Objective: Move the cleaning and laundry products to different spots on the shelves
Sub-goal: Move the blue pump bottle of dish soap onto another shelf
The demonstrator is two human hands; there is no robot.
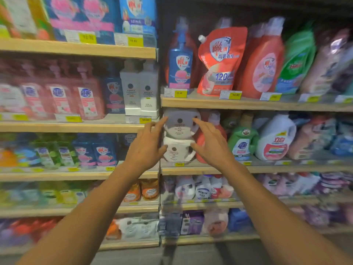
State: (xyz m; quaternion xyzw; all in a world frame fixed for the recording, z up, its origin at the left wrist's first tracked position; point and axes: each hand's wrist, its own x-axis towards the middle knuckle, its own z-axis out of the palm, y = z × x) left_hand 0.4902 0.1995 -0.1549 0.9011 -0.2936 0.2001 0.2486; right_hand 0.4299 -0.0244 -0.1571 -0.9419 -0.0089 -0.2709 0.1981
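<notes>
While hands (147, 148) (208, 142) flank them, stacked white jugs (179, 125) stand upright (labels outward).

L hand (147, 146) & R hand (210, 143), fingers spread, flank two stacked white jugs (178, 127) at the left end of a wooden shelf (286, 169), by its front edge. Contact unclear, pic blurred. Green bottle (242, 142) just right of R hand.
</notes>
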